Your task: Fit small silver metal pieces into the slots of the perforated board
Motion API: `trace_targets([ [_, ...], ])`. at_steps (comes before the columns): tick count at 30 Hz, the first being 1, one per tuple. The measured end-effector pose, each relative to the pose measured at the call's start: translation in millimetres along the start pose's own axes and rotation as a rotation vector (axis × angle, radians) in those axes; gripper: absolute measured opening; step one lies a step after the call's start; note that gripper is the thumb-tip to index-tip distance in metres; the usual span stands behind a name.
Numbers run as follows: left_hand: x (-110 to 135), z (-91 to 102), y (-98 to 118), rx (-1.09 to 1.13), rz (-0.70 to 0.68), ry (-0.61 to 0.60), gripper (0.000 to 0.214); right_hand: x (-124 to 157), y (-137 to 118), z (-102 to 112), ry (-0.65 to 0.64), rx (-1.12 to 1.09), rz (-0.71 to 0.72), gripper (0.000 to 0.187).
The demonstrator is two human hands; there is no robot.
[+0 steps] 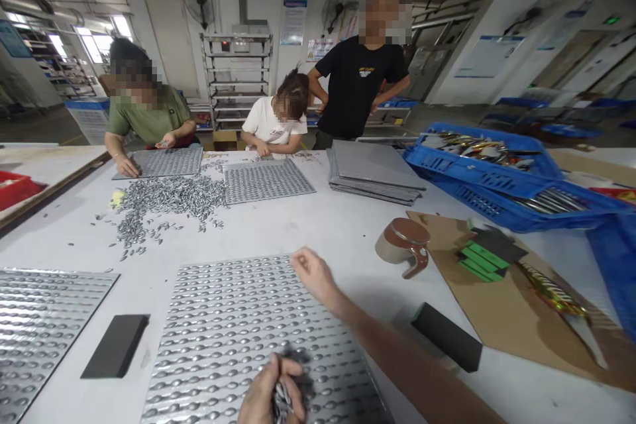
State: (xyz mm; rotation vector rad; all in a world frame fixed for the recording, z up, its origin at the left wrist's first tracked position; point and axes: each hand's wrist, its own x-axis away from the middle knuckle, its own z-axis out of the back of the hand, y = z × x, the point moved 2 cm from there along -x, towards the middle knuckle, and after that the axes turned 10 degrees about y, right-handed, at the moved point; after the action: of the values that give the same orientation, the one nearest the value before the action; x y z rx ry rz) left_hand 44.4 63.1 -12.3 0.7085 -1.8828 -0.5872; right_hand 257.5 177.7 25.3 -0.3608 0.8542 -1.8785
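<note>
My left hand (259,396) is curled round several small grey metal-looking oval pieces (282,400), low over the near part of a board (223,266). Rows of similar ovals cover that board in front of me. At the board's far right corner is my right hand (312,273), its fingers pinched together. Anything between those fingertips is too small or hidden to make out. To the left lies a second board (50,278) with rows of ovals. Between the two boards rests a dark sanding-block-like piece (114,346).
A brown mug (397,242), a dark block (447,336) and cardboard (462,291) bearing green-edged blocks (484,258) and a fishing lure (551,288) are at right. Farther back are loose ovals (169,202), stacked boards (372,165), blue crates (472,172), two seated people and one standing.
</note>
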Motion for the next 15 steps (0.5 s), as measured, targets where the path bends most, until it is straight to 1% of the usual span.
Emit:
trace_targets([
  [1,1,-1.3,4,0.012,-0.003,0.002,0.088,23,-11,7,-0.093,-0.063,0.09,0.014],
  [2,2,-2.2,6,0.023,0.008,0.01,0.091,47,-23,12,-0.267,-0.157,0.268,0.016],
  [3,1,-2.8,7,0.027,0.028,0.023,0.093,71,-32,17,-0.4,-0.203,0.437,0.014],
  [4,0,-3.2,7,0.025,0.053,0.04,0.092,92,-39,21,-0.46,-0.19,0.563,0.009],
  [6,-4,-4.3,5,0.019,0.076,0.072,0.088,121,-42,24,-0.469,-0.071,0.688,0.012],
  [7,-6,-5.2,4,0.019,0.061,0.081,0.084,129,-40,23,-0.455,-0.004,0.711,0.015],
  [9,-8,-8.1,4,0.029,0.002,0.076,0.078,138,-33,20,-0.432,0.081,0.706,0.019],
  [11,-8,-11.7,5,0.014,-0.044,0.043,0.074,140,-28,19,-0.42,0.073,0.665,0.019],
  [13,-6,-14.7,7,-0.027,-0.053,-0.002,0.07,137,-25,21,-0.409,-0.019,0.554,0.018],
  [15,-2,-16.7,11,-0.074,-0.027,-0.038,0.073,126,-21,24,-0.397,-0.163,0.392,0.016],
])
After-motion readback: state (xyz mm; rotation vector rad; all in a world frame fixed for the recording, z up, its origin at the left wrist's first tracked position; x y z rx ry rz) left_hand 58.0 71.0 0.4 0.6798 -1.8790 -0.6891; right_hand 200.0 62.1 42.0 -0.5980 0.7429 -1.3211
